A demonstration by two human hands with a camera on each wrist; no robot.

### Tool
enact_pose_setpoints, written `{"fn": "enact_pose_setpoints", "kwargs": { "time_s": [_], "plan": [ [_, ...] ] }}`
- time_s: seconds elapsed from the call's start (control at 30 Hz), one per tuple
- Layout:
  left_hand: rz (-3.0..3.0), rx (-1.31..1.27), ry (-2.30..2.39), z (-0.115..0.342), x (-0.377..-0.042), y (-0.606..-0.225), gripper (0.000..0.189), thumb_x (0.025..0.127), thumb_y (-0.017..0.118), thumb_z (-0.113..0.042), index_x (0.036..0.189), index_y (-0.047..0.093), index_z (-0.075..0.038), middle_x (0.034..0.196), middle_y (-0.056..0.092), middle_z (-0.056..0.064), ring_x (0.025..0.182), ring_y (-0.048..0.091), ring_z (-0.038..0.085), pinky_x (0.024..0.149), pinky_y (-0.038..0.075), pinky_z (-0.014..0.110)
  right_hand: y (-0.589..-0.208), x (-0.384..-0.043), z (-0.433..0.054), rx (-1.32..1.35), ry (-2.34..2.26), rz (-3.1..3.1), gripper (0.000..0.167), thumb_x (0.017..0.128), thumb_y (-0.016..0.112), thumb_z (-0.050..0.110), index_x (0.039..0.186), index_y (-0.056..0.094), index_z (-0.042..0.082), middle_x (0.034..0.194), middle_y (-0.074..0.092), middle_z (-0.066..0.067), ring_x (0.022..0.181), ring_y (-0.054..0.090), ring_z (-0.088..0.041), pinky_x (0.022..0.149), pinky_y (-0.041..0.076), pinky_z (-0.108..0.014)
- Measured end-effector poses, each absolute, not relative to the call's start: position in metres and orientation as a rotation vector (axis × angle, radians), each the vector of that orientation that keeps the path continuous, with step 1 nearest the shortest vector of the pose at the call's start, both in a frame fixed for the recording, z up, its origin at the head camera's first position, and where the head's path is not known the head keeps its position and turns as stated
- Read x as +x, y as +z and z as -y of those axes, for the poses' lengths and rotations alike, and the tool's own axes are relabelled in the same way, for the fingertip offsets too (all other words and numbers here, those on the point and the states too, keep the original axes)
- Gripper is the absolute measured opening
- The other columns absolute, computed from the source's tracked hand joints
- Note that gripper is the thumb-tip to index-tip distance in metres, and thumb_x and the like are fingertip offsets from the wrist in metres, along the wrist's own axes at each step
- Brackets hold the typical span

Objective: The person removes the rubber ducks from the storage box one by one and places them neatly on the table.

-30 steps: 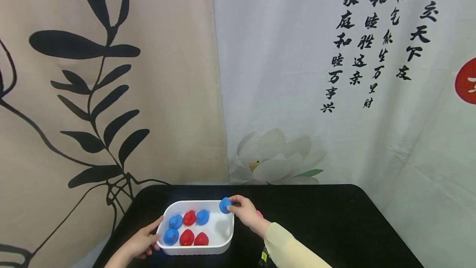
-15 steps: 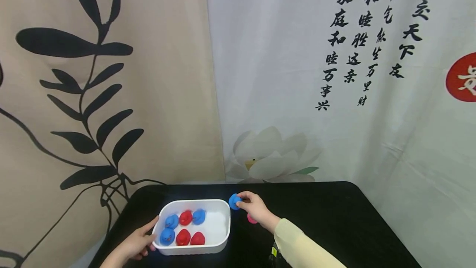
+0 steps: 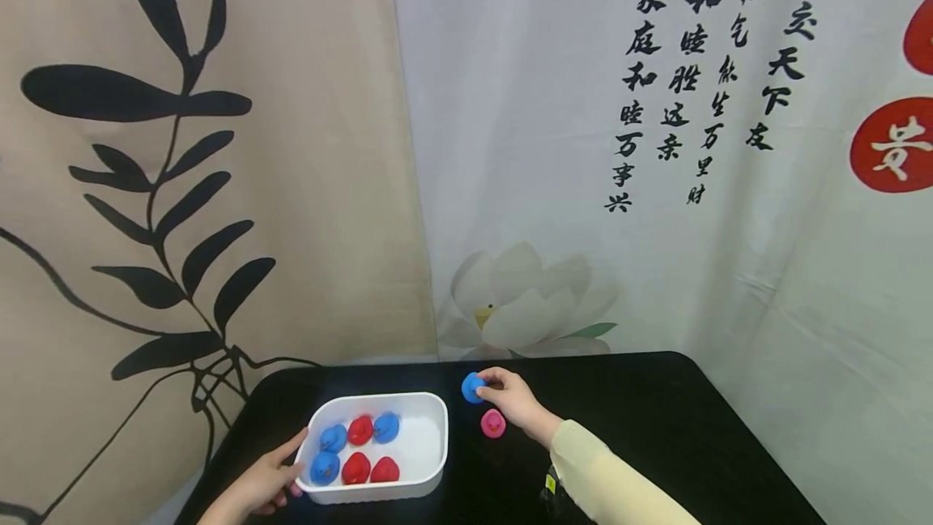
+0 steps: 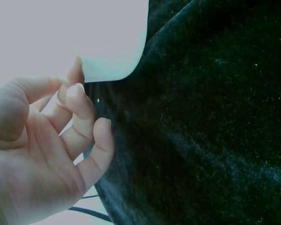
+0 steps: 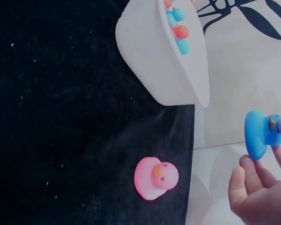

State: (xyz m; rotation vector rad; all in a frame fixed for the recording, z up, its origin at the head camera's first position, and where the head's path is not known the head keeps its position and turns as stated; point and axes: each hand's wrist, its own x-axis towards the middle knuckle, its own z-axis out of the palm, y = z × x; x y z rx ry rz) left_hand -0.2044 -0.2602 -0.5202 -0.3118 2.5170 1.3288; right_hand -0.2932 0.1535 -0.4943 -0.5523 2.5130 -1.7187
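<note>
A blue rubber duck (image 5: pixel 256 134) is pinched between the thumb and fingers of my right hand (image 3: pixel 510 399), raised above the table's far side, right of the white plastic tub (image 3: pixel 434 472). My left hand (image 3: pixel 261 483) grips the tub's left end, thumb and fingertips at its wall; the left wrist view shows those fingers (image 4: pixel 86 105) curled at the tub's corner. Inside the tub sit blue ducks (image 3: pixel 325 468) and red ducks (image 3: pixel 356 468) in two rows at the left. A pink rubber duck (image 3: pixel 493 424) stands on the table below my right hand.
A black cloth (image 3: pixel 641 428) covers the table. Under my right sleeve (image 3: pixel 608 472) lies a small dark object with a yellow-green patch (image 3: pixel 550 484). Behind the table hangs a printed curtain (image 3: pixel 510 144).
My right hand has carried the blue duck from over the tub's right rim rightward and away, uncovering the pink duck. My left hand keeps its hold on the tub. The head view has shifted slightly.
</note>
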Motion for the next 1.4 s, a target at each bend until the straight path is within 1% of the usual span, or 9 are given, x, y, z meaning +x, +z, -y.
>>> {"fn": "enact_pose_setpoints", "kwargs": {
  "time_s": [0.17, 0.37, 0.57, 0.77, 0.93, 1.0, 1.2, 1.4],
  "plan": [
    [-2.503, -0.306, 1.313, 0.261, -0.209, -0.524, 0.061, 0.097, 0.056, -0.015, 0.15, 0.027, -0.002, 0.071, 0.061, 0.008, 0.057, 0.052, 0.021, 0.053, 0.04, 0.031, -0.496, -0.296, -0.164, -0.554, -1.713, -2.539, 0.028, 0.095, 0.062, 0.014, 0.118, 0.06, -0.002, 0.115, 0.062, -0.015, 0.102, 0.06, -0.029, 0.092, 0.046, -0.05],
    [-2.509, -0.281, 1.303, 0.262, -0.214, -0.528, 0.062, 0.097, 0.056, -0.016, 0.15, 0.026, -0.002, 0.071, 0.06, 0.007, 0.058, 0.051, 0.021, 0.053, 0.04, 0.031, -0.494, -0.3, -0.177, -0.554, -1.734, -2.54, 0.028, 0.096, 0.059, 0.009, 0.119, 0.057, -0.007, 0.114, 0.059, -0.022, 0.102, 0.058, -0.035, 0.091, 0.045, -0.054],
    [-2.499, -0.279, 1.292, 0.263, -0.219, -0.53, 0.062, 0.097, 0.056, -0.016, 0.149, 0.026, 0.0, 0.072, 0.06, 0.008, 0.06, 0.052, 0.021, 0.055, 0.041, 0.031, -0.492, -0.3, -0.188, -0.498, -1.73, -2.578, 0.027, 0.095, 0.062, 0.014, 0.117, 0.06, -0.002, 0.113, 0.061, -0.015, 0.102, 0.059, -0.029, 0.092, 0.046, -0.049],
    [-2.477, -0.271, 1.3, 0.268, -0.22, -0.531, 0.062, 0.098, 0.055, -0.016, 0.149, 0.024, 0.002, 0.075, 0.059, 0.009, 0.061, 0.051, 0.021, 0.057, 0.042, 0.03, -0.493, -0.298, -0.194, -0.45, -1.763, -2.595, 0.027, 0.093, 0.064, 0.013, 0.115, 0.061, -0.003, 0.11, 0.063, -0.014, 0.1, 0.06, -0.029, 0.091, 0.047, -0.049],
    [-2.482, -0.252, 1.311, 0.271, -0.222, -0.534, 0.061, 0.098, 0.054, -0.014, 0.148, 0.024, 0.004, 0.076, 0.058, 0.01, 0.063, 0.052, 0.022, 0.059, 0.044, 0.03, -0.479, -0.288, -0.194, -0.439, -1.765, -2.62, 0.025, 0.094, 0.06, 0.005, 0.114, 0.059, -0.01, 0.11, 0.061, -0.023, 0.101, 0.059, -0.035, 0.091, 0.045, -0.053],
    [-2.487, -0.243, 1.318, 0.271, -0.223, -0.534, 0.061, 0.098, 0.054, -0.014, 0.148, 0.024, 0.004, 0.076, 0.058, 0.01, 0.064, 0.052, 0.023, 0.059, 0.044, 0.03, -0.48, -0.288, -0.196, -0.422, -1.76, -2.637, 0.025, 0.094, 0.059, 0.004, 0.114, 0.058, -0.011, 0.11, 0.061, -0.024, 0.1, 0.058, -0.036, 0.091, 0.044, -0.054],
    [-2.487, -0.219, 1.319, 0.27, -0.225, -0.53, 0.061, 0.098, 0.054, -0.013, 0.148, 0.023, 0.005, 0.075, 0.058, 0.01, 0.064, 0.053, 0.023, 0.061, 0.045, 0.031, -0.503, -0.303, -0.206, -0.357, -1.753, -2.662, 0.026, 0.093, 0.065, 0.012, 0.112, 0.062, -0.004, 0.108, 0.063, -0.014, 0.1, 0.059, -0.029, 0.091, 0.045, -0.051],
    [-2.479, -0.229, 1.315, 0.27, -0.23, -0.53, 0.062, 0.099, 0.054, -0.017, 0.149, 0.023, 0.003, 0.078, 0.058, 0.01, 0.066, 0.052, 0.024, 0.063, 0.045, 0.03, -0.509, -0.306, -0.214, -0.322, -1.742, -2.663, 0.026, 0.094, 0.063, 0.014, 0.113, 0.061, -0.003, 0.11, 0.063, -0.013, 0.102, 0.058, -0.03, 0.093, 0.044, -0.052]
  ]
}}
